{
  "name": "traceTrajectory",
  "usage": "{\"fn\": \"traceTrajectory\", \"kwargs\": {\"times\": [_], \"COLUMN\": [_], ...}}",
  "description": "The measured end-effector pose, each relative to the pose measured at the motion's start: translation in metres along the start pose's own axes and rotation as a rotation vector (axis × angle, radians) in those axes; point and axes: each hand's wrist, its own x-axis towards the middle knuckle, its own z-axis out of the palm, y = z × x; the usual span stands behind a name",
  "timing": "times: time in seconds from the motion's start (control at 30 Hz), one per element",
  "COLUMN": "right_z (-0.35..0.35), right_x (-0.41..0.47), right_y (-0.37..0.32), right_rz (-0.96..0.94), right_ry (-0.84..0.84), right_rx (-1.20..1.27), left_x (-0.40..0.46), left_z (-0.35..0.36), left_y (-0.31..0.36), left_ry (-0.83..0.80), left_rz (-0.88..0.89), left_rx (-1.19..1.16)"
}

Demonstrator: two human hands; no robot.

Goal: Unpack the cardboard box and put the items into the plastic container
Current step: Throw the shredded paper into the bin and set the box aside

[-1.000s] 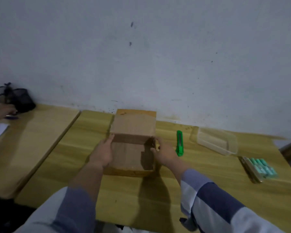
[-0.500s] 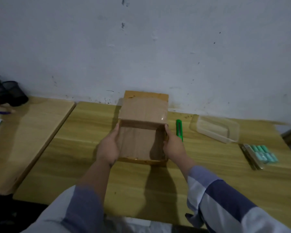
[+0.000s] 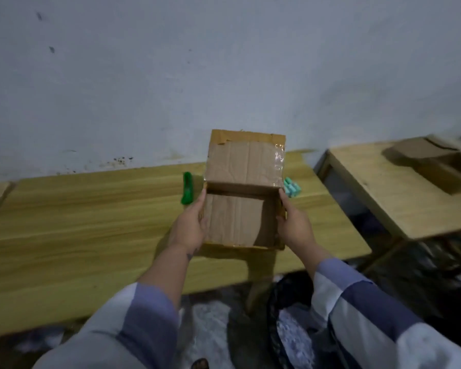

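An open cardboard box (image 3: 237, 219) hangs in the air above the right part of the wooden table (image 3: 77, 235), its far flap standing up. I see nothing inside it. My left hand (image 3: 190, 225) grips its left wall and my right hand (image 3: 294, 225) grips its right wall. Behind the box's right side, a bit of the teal pack of items (image 3: 292, 187) shows on the table. The plastic container is hidden behind the box.
A green utility knife (image 3: 187, 191) lies on the table left of the box. A second wooden table (image 3: 378, 193) at the right carries another open cardboard box (image 3: 437, 163). A dark bin with white bags (image 3: 290, 328) sits on the floor below.
Both hands have lifted the box off the table and carried it right, toward the table's right end. The view has swung right, so the knife now shows left of the box.
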Motion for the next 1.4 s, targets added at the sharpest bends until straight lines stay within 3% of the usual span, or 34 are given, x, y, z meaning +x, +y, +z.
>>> {"fn": "traceTrajectory", "kwargs": {"times": [0.33, 0.6, 0.87, 1.13, 1.4], "right_z": [-0.127, -0.160, -0.096, 0.011, 0.072], "right_x": [-0.117, -0.197, -0.236, -0.188, -0.150], "right_y": [0.173, 0.276, 0.333, 0.383, 0.411], "right_rz": [0.299, 0.576, 0.729, 0.781, 0.872], "right_ry": [0.147, 0.149, 0.004, -0.174, -0.170], "right_rx": [-0.032, -0.027, -0.016, 0.020, 0.107], "left_x": [-0.091, -0.150, -0.178, -0.141, -0.115], "left_z": [0.153, 0.244, 0.292, 0.342, 0.381], "left_y": [0.112, 0.155, 0.098, 0.006, -0.032], "left_ry": [-0.316, -0.632, -0.843, -0.935, -1.042], "left_rz": [0.212, 0.333, 0.271, 0.080, 0.081], "left_rx": [0.075, 0.173, 0.274, 0.282, 0.404]}}
